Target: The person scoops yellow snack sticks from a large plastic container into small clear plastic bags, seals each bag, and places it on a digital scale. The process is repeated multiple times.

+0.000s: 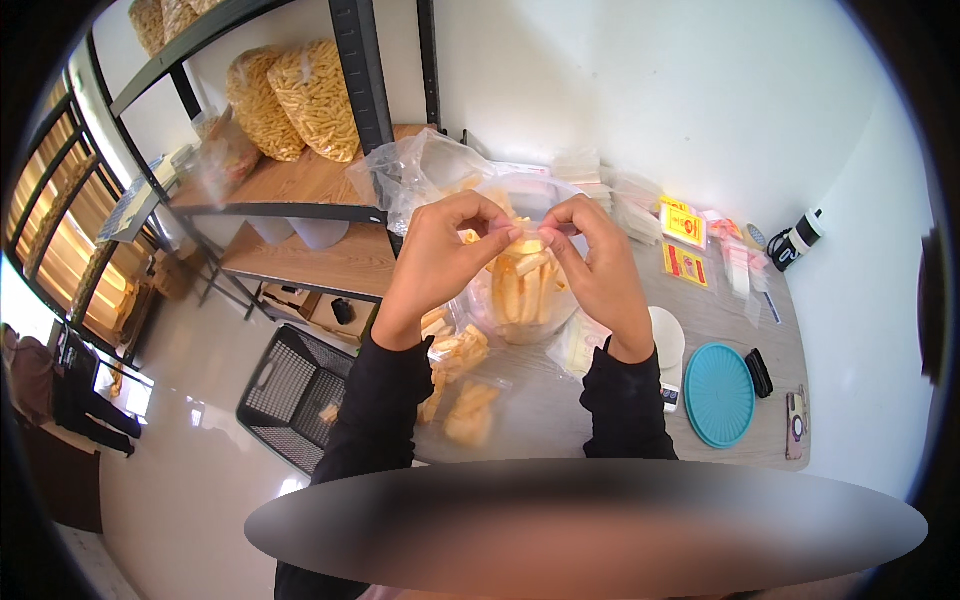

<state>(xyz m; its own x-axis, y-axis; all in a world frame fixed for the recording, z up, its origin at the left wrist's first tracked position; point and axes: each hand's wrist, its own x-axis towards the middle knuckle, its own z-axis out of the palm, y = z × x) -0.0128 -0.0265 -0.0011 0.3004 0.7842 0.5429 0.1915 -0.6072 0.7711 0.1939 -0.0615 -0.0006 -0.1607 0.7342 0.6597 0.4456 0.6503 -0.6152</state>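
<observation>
My left hand (450,255) and my right hand (600,270) pinch the top edge of a small clear plastic bag (525,295) between thumbs and fingertips. Pale yellow snack sticks fill the bag, which hangs upright above the table. Behind it stands a wide translucent tub (566,300), largely covered by the bag and my hands. Below my left wrist, more filled clear bags (470,415) lie on the table. A thin stack of clear and white bags (582,340) rests beside my right wrist.
On the right are a white scale (668,335), teal round lid (720,395), black case (758,373), phone (796,428), yellow packets (684,224) and black-and-white bottle (798,240). A black basket (285,390) sits left; shelves (290,185) hold large snack bags. Another person (70,380) stands far left.
</observation>
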